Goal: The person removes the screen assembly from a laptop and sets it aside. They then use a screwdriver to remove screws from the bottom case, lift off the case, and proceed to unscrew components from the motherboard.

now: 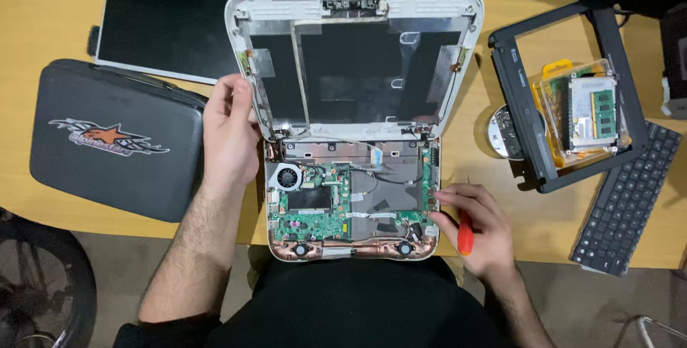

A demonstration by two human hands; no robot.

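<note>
Opened white-shelled small laptop (351,126), green circuit board exposed, lies at desk's near edge, long axis running away from person. Left hand (230,133) clasped on lid's left rim. Right hand (476,223), closed around red-handled screwdriver (465,237), rests at base's right edge, nearer board.

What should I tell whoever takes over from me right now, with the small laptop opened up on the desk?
Left hand: grips the left edge of the white lid shell, holding it upright.
Right hand: holds a red-handled screwdriver, fingers at the right side of the open base.
Things: the green circuit board and fan lie exposed.
Done: screen panel is out, lying top left; black bezel frame and keyboard lie to the right.
Left: board and fan sit in the base, lid shell joined at the hinges.
</note>
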